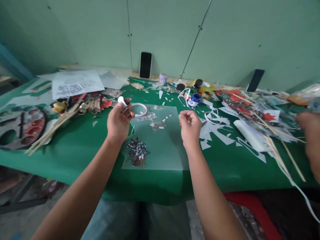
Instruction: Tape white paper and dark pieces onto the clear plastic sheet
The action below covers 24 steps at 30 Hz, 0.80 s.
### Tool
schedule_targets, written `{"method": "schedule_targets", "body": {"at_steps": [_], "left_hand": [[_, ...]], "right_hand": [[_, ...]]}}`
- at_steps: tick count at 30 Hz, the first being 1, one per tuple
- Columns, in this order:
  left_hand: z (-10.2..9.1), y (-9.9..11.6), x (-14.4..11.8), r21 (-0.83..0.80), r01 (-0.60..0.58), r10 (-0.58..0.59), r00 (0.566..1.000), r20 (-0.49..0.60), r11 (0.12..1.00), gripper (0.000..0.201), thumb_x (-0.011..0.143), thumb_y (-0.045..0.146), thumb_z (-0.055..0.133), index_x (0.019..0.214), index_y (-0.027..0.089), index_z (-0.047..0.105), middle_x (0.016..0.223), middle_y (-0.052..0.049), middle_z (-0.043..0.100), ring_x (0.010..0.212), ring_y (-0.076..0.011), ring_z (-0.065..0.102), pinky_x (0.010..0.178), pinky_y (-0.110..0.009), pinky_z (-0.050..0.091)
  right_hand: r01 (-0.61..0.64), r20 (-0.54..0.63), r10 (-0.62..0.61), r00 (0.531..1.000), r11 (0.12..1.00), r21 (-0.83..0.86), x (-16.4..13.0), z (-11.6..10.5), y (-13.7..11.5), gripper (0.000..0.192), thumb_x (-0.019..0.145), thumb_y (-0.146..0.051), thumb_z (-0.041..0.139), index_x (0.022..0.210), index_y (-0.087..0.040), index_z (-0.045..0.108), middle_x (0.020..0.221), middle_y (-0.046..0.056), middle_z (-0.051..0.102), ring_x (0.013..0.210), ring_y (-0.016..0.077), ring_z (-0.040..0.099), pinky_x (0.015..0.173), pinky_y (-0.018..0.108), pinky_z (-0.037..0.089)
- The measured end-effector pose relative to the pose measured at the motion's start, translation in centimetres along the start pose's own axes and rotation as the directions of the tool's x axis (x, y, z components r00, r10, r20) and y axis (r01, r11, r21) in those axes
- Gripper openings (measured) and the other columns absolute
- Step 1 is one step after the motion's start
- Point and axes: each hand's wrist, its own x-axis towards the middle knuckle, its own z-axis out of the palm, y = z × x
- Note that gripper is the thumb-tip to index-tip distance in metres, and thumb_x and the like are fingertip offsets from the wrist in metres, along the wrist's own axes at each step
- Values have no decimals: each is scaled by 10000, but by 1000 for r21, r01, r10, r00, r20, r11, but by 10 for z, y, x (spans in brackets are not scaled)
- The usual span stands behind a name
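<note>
The left hand (118, 120) hovers over the far left corner of a clear plastic sheet (160, 151) that lies flat on the green tabletop (75, 146); its grip is closed on a small white-capped object (122, 100), which sticks up past the thumb and forefinger, though what the object is I cannot tell. Just beside that hand, on the sheet's far edge, lies a white tape ring (139, 109). The right hand (190, 128) is held above the sheet's right edge with its fingers curled and thumb and forefinger pinched together; whether anything is caught between them is too small to make out. On the sheet, near the left forearm, rests a dark cut-out figure (137, 153) in blue, white and brown, and further back a scatter of small cut pieces (157, 125). White paper scraps (215, 131) litter the tabletop to the right of the right hand. A bundle of wooden sticks (53, 125) lies to the left, next to a paint palette (21, 125). At the back stand a blue jar (195, 99) and a phone (145, 65) leaning upright against the green wall (87, 33). Another person's hand (311, 140) shows at the right edge, well apart from the sheet.
</note>
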Motion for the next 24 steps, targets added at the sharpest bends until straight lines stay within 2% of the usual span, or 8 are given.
{"method": "schedule_targets", "body": {"at_steps": [5,9,13,15,17,19,22,24], "left_hand": [[10,12,-7,-131,14,-15,1000,-8,991,216,872,214,455,744,179,625,718,-29,542,583,-122,506,542,-256,444],[17,15,-8,-98,22,-33,993,-110,995,366,971,323,387,709,203,612,744,3,551,550,-107,500,504,-260,431],[20,15,-7,-103,19,-38,982,-185,994,576,1015,449,263,609,211,594,567,53,526,419,-72,474,394,-211,344],[16,13,-5,-116,2,-17,991,-129,993,592,995,508,310,556,216,580,418,73,422,328,-56,420,349,-190,317],[9,11,-5,-115,-3,4,1000,8,993,532,937,560,457,545,223,587,314,92,264,259,-47,346,342,-180,358],[3,9,-6,-72,-18,28,990,140,997,392,841,538,643,581,246,620,286,108,212,244,-51,318,379,-191,435],[-2,4,-12,104,-89,65,973,220,991,121,762,388,770,715,299,702,390,81,479,346,-96,470,428,-249,492],[-2,1,-16,238,-121,42,949,313,964,67,777,330,757,779,265,741,558,22,650,482,-131,597,472,-265,511]], "right_hand": [[37,65,-31,997,994,-104,-12,-10,-3,67,847,-269,562,833,-212,595,662,-23,573,567,116,540,529,259,448],[71,36,-66,997,988,-135,-15,-12,-3,53,877,-261,572,877,-235,619,686,-15,594,579,123,575,525,267,465],[51,139,-22,990,978,-204,-16,-12,-9,65,885,-258,578,878,-252,642,660,-13,597,557,127,568,490,258,444],[51,228,6,974,968,-246,-16,-11,-12,93,892,-278,571,869,-249,656,658,-8,607,568,130,575,484,247,432],[72,312,19,950,958,-278,-17,-11,-15,133,900,-299,559,855,-235,667,667,0,621,589,131,586,491,237,426],[88,359,24,933,952,-293,-18,-10,-17,177,908,-319,545,838,-216,671,667,5,627,594,128,584,504,229,420],[71,371,39,928,958,-276,-16,-7,-21,264,923,-377,515,805,-196,666,633,2,609,564,120,554,507,225,402],[55,414,58,909,965,-255,-11,0,-25,320,932,-417,483,798,-193,668,626,4,597,553,121,538,510,230,393]]}}
